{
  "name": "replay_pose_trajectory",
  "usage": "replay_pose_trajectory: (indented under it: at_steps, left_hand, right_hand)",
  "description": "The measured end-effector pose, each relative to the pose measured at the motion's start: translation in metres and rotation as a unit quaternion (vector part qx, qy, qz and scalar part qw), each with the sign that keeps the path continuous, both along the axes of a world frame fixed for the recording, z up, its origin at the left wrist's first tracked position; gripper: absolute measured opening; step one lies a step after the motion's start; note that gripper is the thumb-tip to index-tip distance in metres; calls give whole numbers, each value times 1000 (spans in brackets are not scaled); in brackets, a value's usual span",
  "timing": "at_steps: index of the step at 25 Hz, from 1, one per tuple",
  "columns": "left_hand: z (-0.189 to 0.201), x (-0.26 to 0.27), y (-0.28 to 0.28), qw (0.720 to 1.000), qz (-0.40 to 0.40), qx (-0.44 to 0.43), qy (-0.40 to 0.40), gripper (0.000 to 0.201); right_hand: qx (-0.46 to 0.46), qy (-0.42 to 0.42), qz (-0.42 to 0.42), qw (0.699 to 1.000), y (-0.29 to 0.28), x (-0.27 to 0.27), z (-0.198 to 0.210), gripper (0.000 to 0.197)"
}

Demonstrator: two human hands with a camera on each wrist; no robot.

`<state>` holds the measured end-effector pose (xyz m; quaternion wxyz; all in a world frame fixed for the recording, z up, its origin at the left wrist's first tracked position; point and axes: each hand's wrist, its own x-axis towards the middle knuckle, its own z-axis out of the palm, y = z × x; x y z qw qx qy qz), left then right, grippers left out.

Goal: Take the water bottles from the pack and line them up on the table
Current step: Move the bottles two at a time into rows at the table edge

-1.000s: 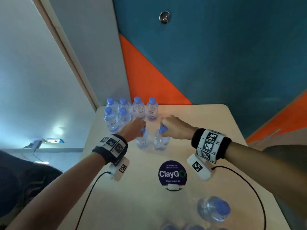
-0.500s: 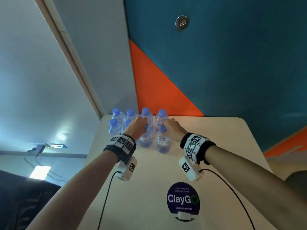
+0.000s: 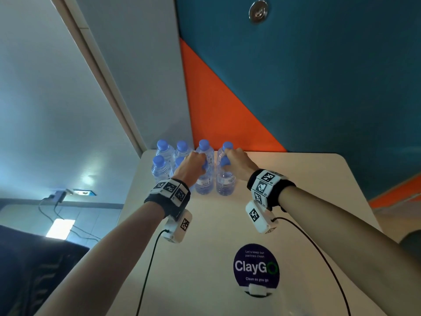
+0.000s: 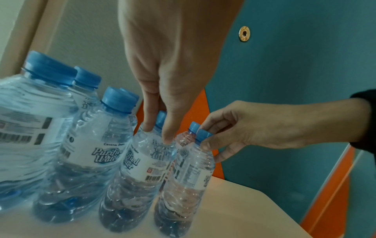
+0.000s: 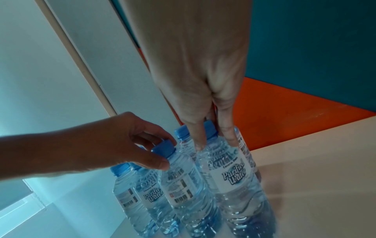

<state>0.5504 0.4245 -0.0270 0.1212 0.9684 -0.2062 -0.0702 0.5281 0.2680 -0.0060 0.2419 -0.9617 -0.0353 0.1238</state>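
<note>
Several clear water bottles [image 3: 162,153] with blue caps stand grouped at the far left corner of the beige table [image 3: 319,201]. My left hand [image 3: 200,164] grips one bottle [image 3: 204,184] by its cap and neck; the left wrist view shows my left fingers [image 4: 148,122] curled round that neck. My right hand [image 3: 227,158] pinches the cap [image 4: 203,134] of a second bottle [image 3: 225,184] right beside it. Both held bottles are upright, bases down at the table top, directly in front of the back row. In the right wrist view the right-hand bottle [image 5: 234,177] is nearest.
The teal and orange wall [image 3: 227,115] rises right behind the bottles. A round dark "ClayGo" sticker [image 3: 256,266] lies on the table nearer me, with a small white piece [image 3: 257,289] at its lower edge. The table's left edge [image 3: 134,179] runs close beside the group.
Both hands have carried their bottles away from me, up against the group at the table's far left corner. The view has tilted upward.
</note>
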Motion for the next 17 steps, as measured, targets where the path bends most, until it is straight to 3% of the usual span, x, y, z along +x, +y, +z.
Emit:
replay_pose_trajectory:
  at_steps: [4,7,11,14,17]
  left_hand:
    - [-3,0,2,1000,1,3,-14,11]
    - [-6,1,1,1000,16,-10,-10,17]
    - [-2,-6,1,999,39,-14,-2,41]
    - [7,-32,8,994,59,-94,-11,66]
    - [26,-96,9,990,2,-142,13,58]
  right_hand:
    - [4,-7,-10,1000,1,2,-7,10]
    - [28,-6,-8,1000,-2,-2,-13,15]
    - [67,35,22,997,-18,-24,7,69]
    - [42,48,53,997,-42,-67,46,60]
    - [-10,109,81,991,-83,-143,76,53]
